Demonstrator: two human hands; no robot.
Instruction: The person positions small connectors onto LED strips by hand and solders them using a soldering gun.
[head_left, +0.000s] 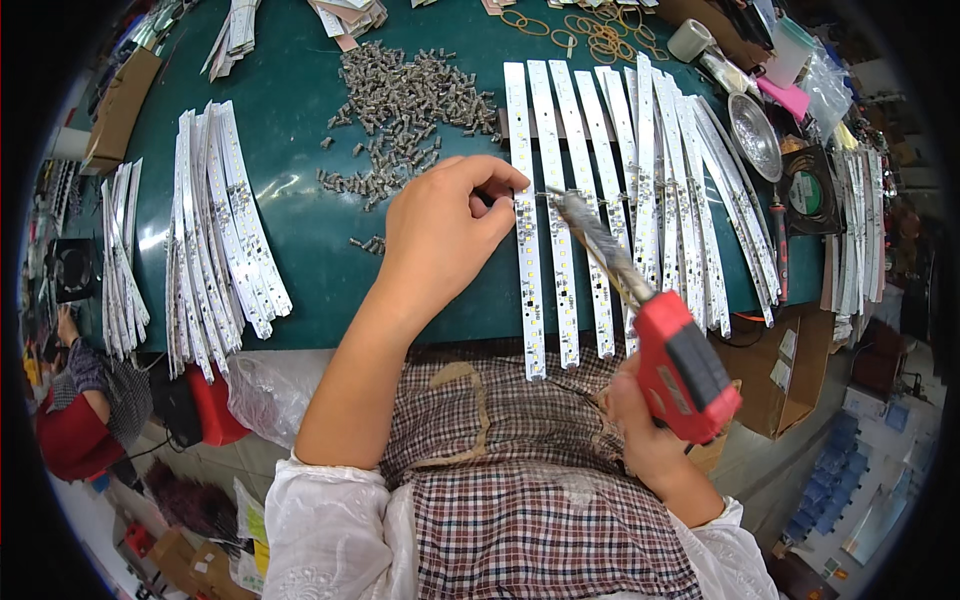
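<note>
My left hand (pixel 440 225) is closed in a pinch at the left edge of the nearest white LED strip board (pixel 530 290). What sits between its fingertips, if anything, is too small to make out. My right hand (pixel 645 430) grips a red and black soldering gun (pixel 685 365) by its handle. The gun's metal barrel slants up and left, its tip over the second LED strip board (pixel 562 290), close to my left fingertips. More LED strip boards (pixel 650 200) fan out to the right, with small parts on them about midway along.
A pile of small metallic parts (pixel 410 100) lies on the green table (pixel 285 60). Bundles of strips (pixel 215 240) sit at the left. Rubber bands (pixel 610 40) are at the back. To the right are a metal bowl (pixel 755 135) and a screwdriver (pixel 780 250). Another person (pixel 85 410) is at far left.
</note>
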